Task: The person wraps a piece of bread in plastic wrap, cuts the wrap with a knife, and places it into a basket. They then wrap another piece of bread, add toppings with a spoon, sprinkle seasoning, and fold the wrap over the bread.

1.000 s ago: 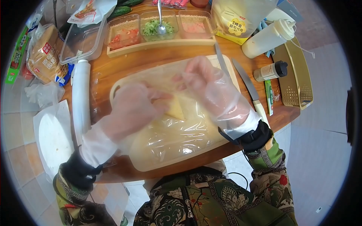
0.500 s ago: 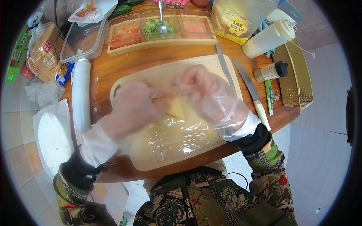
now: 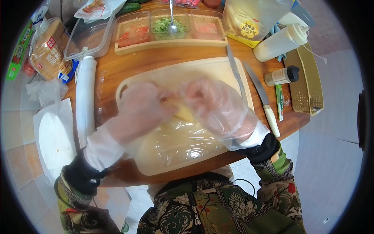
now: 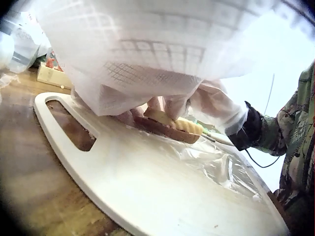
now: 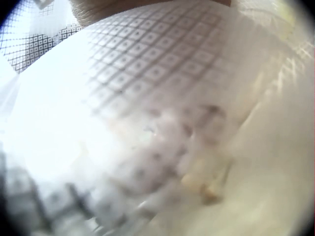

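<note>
A sandwich (image 4: 187, 125), a brown-edged bread slice with a ridged pale yellow layer on it, sits low over the cream cutting board (image 4: 133, 182). Both hands wear clear, loose plastic gloves and meet at it. My left hand (image 3: 142, 102) holds its left side, most of the fingers covered by the glove in the left wrist view. From the other side my right hand (image 3: 212, 103) curls in, fingertips on the sandwich's upper edge. Clear cling film (image 3: 183, 140) lies crinkled and shiny over the near half of the board. The right wrist view is mostly blurred glove.
Two knives lie at right: one blade (image 3: 235, 72) on the board, another knife (image 3: 261, 97) beside it. A cling film roll (image 3: 85, 101) stands left. Behind are a three-tub tray (image 3: 171, 46), a squeeze bottle (image 3: 274, 45), a shaker (image 3: 278, 76), a perforated basket (image 3: 307, 89) and bagged bread (image 3: 48, 54).
My right hand has come down and slightly left, closer to my left hand. The left hand has stayed nearly in place. The head view has shifted slightly.
</note>
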A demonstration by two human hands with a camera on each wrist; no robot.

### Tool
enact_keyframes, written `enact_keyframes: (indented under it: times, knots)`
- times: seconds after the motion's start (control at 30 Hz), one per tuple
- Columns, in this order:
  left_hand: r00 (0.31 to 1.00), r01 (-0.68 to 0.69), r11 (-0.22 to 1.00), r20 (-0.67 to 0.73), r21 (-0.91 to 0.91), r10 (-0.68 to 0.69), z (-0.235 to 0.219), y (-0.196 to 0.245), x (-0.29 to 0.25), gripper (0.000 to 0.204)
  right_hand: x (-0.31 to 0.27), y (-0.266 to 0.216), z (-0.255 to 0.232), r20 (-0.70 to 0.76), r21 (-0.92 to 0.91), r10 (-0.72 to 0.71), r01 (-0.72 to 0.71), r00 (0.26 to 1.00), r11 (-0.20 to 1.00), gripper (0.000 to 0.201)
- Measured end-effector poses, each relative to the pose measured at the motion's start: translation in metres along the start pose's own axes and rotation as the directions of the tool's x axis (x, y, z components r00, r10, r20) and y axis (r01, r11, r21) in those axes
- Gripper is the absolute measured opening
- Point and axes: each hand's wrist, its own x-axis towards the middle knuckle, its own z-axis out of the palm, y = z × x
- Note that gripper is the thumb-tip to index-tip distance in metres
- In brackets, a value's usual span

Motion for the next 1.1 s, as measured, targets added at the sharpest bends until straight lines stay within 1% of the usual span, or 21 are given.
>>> enact_keyframes:
  times: [0.13, 0.2, 0.23, 0.3, 0.4, 0.5, 0.63, 0.7, 0.73, 0.8, 0.83, 0.9, 0.93, 1.0, 1.03, 1.1]
  knots:
    - [0.999, 0.052, 0.998, 0.008, -0.034, -0.052, 0.000, 0.003, 0.001, 0.032, -0.001, 0.001, 0.002, -0.021, 0.000, -0.032, 0.032, 0.999, 0.999, 0.021]
    - [0.997, 0.079, 0.991, -0.015, -0.109, -0.081, 0.000, 0.004, 0.000, 0.033, -0.002, 0.001, 0.001, -0.014, -0.049, -0.047, 0.046, 0.999, 0.998, 0.022]
    - [0.996, 0.081, 0.990, -0.017, -0.111, -0.084, 0.000, 0.004, 0.000, 0.033, -0.002, 0.000, 0.000, -0.011, -0.049, -0.049, 0.048, 0.999, 0.998, 0.022]
    - [0.996, 0.087, 0.992, -0.014, -0.090, -0.089, 0.000, 0.004, 0.002, 0.034, -0.002, 0.000, -0.002, 0.017, -0.114, -0.075, 0.076, 0.997, 0.991, 0.018]
    - [0.995, 0.101, 0.990, -0.009, -0.101, -0.102, -0.002, 0.006, 0.001, 0.033, -0.003, 0.004, 0.000, 0.020, -0.085, -0.070, 0.071, 0.997, 0.994, 0.018]
    - [0.993, 0.117, 0.987, 0.014, -0.107, -0.116, -0.005, 0.008, 0.001, 0.033, -0.002, -0.002, -0.002, 0.032, -0.114, -0.083, 0.086, 0.996, 0.990, 0.018]
    - [0.993, 0.119, 0.985, 0.028, -0.124, -0.116, -0.005, 0.007, 0.001, 0.035, -0.002, 0.000, -0.002, 0.044, -0.089, -0.096, 0.099, 0.994, 0.991, 0.019]
    - [0.991, 0.131, 0.980, 0.059, -0.150, -0.124, -0.005, 0.006, 0.002, 0.035, -0.002, -0.001, -0.002, 0.046, -0.150, -0.094, 0.100, 0.995, 0.984, 0.019]
    - [0.991, 0.131, 0.980, 0.059, -0.151, -0.124, -0.003, 0.004, 0.001, 0.035, -0.002, -0.001, -0.002, 0.046, -0.150, -0.094, 0.100, 0.994, 0.984, 0.019]
    - [0.999, 0.025, 0.995, -0.034, -0.095, -0.028, 0.002, -0.002, 0.000, 0.035, -0.002, 0.001, 0.000, 0.030, -0.122, -0.121, 0.124, 0.992, 0.985, 0.020]
    - [0.999, 0.025, 0.995, -0.034, -0.095, -0.029, 0.004, -0.002, 0.000, 0.035, -0.003, 0.002, 0.002, 0.030, -0.122, -0.121, 0.124, 0.992, 0.985, 0.020]
    - [0.992, -0.043, 0.999, -0.123, -0.032, 0.039, 0.007, -0.003, -0.002, 0.034, -0.004, 0.003, 0.006, -0.019, -0.099, -0.138, 0.136, 0.990, 0.986, 0.025]
    - [0.992, -0.044, 0.999, -0.123, -0.032, 0.039, 0.007, -0.002, -0.003, 0.034, -0.004, 0.003, 0.006, -0.020, -0.099, -0.138, 0.135, 0.990, 0.986, 0.025]
    - [0.978, -0.069, 0.996, -0.191, 0.063, 0.080, 0.008, -0.001, -0.006, 0.035, -0.005, 0.002, 0.004, 0.008, -0.085, -0.099, 0.099, 0.995, 0.991, 0.026]
    - [0.978, -0.069, 0.996, -0.191, 0.064, 0.080, 0.009, -0.001, -0.007, 0.035, -0.005, 0.001, 0.003, 0.008, -0.086, -0.099, 0.099, 0.995, 0.991, 0.026]
    - [0.966, -0.092, 0.993, -0.236, 0.077, 0.107, 0.010, -0.001, -0.008, 0.038, -0.005, -0.001, 0.001, 0.042, -0.084, -0.106, 0.109, 0.993, 0.990, 0.028]
